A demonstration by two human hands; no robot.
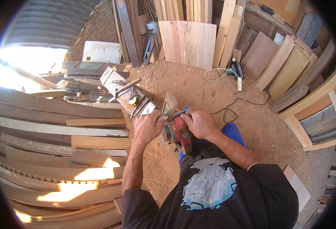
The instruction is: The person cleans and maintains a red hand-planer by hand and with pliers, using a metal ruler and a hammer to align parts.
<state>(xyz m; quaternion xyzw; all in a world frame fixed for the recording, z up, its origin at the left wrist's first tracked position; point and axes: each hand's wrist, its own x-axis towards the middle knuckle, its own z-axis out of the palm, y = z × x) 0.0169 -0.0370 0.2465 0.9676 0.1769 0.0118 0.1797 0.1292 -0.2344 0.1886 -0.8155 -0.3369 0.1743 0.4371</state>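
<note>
A red and grey electric power tool (175, 133) sits in front of my chest, held between both hands. My left hand (148, 126) grips its left side, fingers curled over a grey metal part. My right hand (198, 122) is closed on the tool's top handle. A small wooden frame piece (170, 104) stands just beyond the tool. The tool's underside is hidden by my hands.
Stacked long planks (53, 129) fill the left. A tape measure (133, 100), a square and clamps lie on a block (116, 82) ahead. Boards (189, 42) lean on the far wall. A cable (233, 105) crosses the sawdust floor (213, 91). More boards and frames (309, 103) stand right.
</note>
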